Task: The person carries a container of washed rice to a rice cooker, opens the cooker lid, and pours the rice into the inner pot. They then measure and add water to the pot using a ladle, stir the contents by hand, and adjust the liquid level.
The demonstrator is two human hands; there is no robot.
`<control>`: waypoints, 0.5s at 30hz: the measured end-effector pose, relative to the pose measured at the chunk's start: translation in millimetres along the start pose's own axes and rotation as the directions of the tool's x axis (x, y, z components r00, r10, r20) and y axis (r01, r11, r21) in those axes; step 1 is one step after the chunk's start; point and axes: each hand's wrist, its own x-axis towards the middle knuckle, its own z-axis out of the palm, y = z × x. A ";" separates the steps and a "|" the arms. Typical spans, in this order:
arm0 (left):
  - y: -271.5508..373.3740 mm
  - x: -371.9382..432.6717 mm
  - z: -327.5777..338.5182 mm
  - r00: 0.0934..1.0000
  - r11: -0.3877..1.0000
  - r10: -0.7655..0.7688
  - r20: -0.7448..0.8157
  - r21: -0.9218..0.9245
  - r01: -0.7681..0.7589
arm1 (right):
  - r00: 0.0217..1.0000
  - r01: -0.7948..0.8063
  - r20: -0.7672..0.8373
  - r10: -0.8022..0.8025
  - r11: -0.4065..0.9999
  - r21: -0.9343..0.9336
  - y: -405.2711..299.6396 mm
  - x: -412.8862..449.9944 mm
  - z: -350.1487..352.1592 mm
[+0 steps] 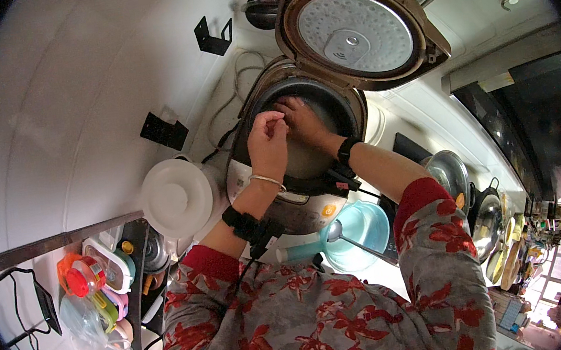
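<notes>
A rice cooker point(285, 216) stands in front of me with its lid point(378, 34) raised, showing the dimpled metal inner plate. Inside it sits a dark inner pot point(334, 101); its lower part looks greyish and cloudy, and I cannot make out what it contains. My right hand point(308, 120) reaches down into the pot, palm down, fingers near the far left inner wall. Above the pot's left side is my left hand point(267, 143), its fingers curled and thumb close to them. Whether anything small lies between those fingers is hidden.
A white round-lidded container point(176, 197) stands left of the cooker by the wall. Close to my body, a light-blue handled basin point(365, 233) holds a metal spoon point(336, 231). Pan lids point(449, 176) line the right. Jars and boxes point(109, 267) fill a lower-left shelf.
</notes>
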 end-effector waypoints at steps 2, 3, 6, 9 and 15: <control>3.4 3.1 2.3 0.999 0.999 -0.037 0.009 0.004 0.037 | 1.000 -0.015 0.025 0.016 0.999 -0.036 3.6 -1.4 3.0; 4.5 2.9 2.9 0.998 0.998 -0.061 -0.013 -0.031 0.060 | 0.998 -0.018 0.052 0.021 0.997 -0.071 3.5 -1.8 4.1; 8.6 7.7 3.4 0.991 0.988 -0.131 -0.029 -0.087 0.128 | 0.978 -0.093 0.178 0.111 0.990 -0.108 -20.4 -0.9 -11.4; 10.6 14.1 9.9 0.982 0.974 -0.189 -0.026 -0.130 0.184 | 0.996 -0.018 0.087 0.032 0.986 -0.164 -9.1 -5.5 -5.7; 9.7 22.1 15.0 0.977 0.962 -0.202 -0.065 -0.200 0.186 | 0.991 0.036 0.135 -0.007 0.975 -0.218 -10.3 -5.9 -7.7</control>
